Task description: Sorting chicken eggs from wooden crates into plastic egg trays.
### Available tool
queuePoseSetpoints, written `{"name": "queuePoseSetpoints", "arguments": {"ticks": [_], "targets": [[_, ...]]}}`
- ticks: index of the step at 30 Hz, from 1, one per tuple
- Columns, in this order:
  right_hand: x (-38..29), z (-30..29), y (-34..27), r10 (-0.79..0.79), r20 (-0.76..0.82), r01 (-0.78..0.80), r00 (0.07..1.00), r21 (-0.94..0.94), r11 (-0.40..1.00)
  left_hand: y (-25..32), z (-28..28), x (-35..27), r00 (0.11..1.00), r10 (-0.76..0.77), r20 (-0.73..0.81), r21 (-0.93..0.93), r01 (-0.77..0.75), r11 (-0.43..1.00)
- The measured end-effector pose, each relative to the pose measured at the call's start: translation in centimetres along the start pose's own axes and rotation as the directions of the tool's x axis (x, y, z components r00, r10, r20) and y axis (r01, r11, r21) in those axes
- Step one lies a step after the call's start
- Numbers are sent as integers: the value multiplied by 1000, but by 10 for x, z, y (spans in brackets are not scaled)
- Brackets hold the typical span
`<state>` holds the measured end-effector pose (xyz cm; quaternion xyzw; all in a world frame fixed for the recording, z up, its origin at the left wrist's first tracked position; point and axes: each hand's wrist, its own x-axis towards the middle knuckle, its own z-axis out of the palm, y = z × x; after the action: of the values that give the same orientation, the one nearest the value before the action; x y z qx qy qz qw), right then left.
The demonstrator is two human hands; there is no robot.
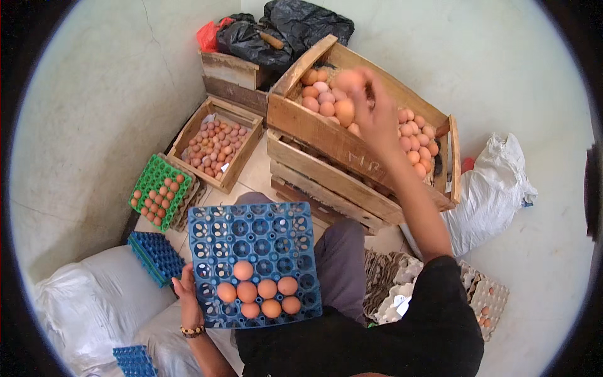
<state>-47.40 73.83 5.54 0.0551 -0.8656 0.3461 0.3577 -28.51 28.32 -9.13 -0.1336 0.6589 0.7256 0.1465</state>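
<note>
My left hand (189, 294) grips the left edge of a blue plastic egg tray (261, 227), held level over my lap. Several brown eggs (246, 292) sit in its lower cups, while the upper rows are bare. My right hand (374, 110), blurred, is over a tall wooden crate (325, 126) full of brown eggs (414, 136). A blurred egg (347, 81) is at its fingertips, apparently in its grasp. The hand and forearm hide the middle of the crate's contents.
A smaller wooden crate of eggs (219, 146) and a partly filled green egg tray (160, 193) are at the left. Blue trays (158, 254) stand by white sacks (103, 301). Cardboard trays (393, 282) and another sack (490, 193) lie right. Black plastic bags (306, 26) are behind.
</note>
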Motion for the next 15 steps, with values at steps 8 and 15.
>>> {"name": "queuePoseSetpoints", "arguments": {"ticks": [8,15], "targets": [[97,48,182,213,227,-20,950,-638,770,3,10,-2,999,-34,-32,-69,32,997],[98,64,248,48,457,300,888,-655,694,1,11,2,999,-31,-14,-27,31,999]]}}
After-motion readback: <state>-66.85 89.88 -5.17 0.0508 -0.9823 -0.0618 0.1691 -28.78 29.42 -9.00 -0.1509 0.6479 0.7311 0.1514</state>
